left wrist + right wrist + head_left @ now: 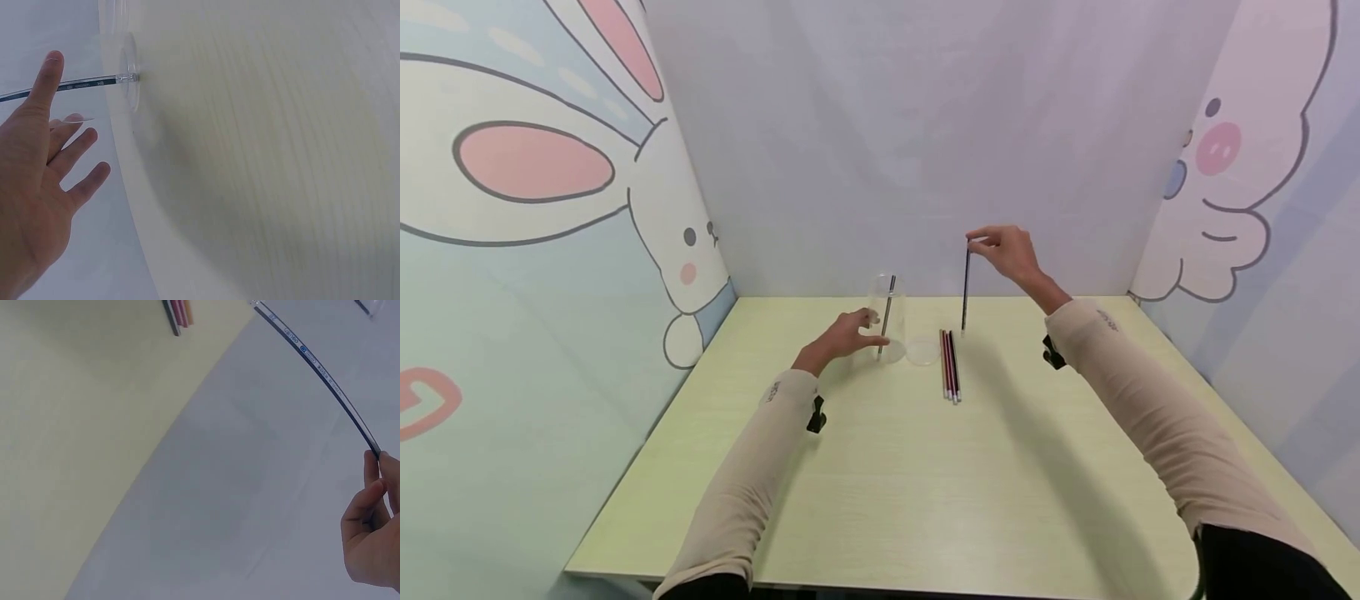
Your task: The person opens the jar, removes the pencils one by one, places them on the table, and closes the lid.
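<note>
Around a clear plastic tube [897, 312], my left hand [847, 335] spreads thumb and fingers and holds it upright on the table. One dark pencil [94, 82], marked HB in the left wrist view, leans inside the tube with its clear-capped end at the base. My right hand [1009, 252] pinches another dark striped pencil [319, 369] by its upper end. That pencil hangs nearly vertical, its clear-capped end pointing down. Between the hands, several pencils [951, 367] in dark, red and tan tones lie side by side on the table.
A clear round lid [922, 352] lies on the pale wooden table [880, 483] between the tube and the row of pencils. A plain grey wall [820, 167] rises at the back edge, with cartoon-printed panels [535, 333] on both sides.
</note>
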The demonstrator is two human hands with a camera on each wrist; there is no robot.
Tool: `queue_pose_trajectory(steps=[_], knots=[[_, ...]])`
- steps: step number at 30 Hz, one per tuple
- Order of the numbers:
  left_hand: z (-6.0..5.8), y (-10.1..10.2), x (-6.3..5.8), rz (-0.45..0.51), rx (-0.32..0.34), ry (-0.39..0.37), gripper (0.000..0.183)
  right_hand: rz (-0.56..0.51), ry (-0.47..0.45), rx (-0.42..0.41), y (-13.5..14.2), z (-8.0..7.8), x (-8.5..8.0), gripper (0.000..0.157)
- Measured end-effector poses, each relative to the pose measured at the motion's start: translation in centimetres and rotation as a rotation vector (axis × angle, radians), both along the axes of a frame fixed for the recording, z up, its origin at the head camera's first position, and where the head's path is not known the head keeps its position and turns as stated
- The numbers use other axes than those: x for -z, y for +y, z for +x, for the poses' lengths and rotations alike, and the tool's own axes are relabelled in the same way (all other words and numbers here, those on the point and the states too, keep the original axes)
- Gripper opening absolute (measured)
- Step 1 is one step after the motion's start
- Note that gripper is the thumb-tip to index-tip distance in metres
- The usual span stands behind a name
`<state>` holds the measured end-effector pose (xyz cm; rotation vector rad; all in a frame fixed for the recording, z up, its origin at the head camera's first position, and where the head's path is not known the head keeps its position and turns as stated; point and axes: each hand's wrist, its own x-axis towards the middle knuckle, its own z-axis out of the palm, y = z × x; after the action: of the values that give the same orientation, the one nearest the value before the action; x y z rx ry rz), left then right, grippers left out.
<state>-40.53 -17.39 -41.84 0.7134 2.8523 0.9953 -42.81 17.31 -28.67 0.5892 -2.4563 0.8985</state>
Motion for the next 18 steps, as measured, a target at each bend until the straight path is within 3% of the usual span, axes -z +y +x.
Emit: queue_pose_trajectory(steps=[11, 18], knots=[[-0.2, 0.0, 0.0, 0.001, 0.002, 0.0, 0.066, 0.017, -0.172, 0.009, 1.0, -1.0, 6.0, 0.028], [-0.3, -0.1, 0.0, 0.002, 0.005, 0.004, 0.066, 0.029, -0.267, 0.015, 1.0, -1.0, 8.3, 0.028]])
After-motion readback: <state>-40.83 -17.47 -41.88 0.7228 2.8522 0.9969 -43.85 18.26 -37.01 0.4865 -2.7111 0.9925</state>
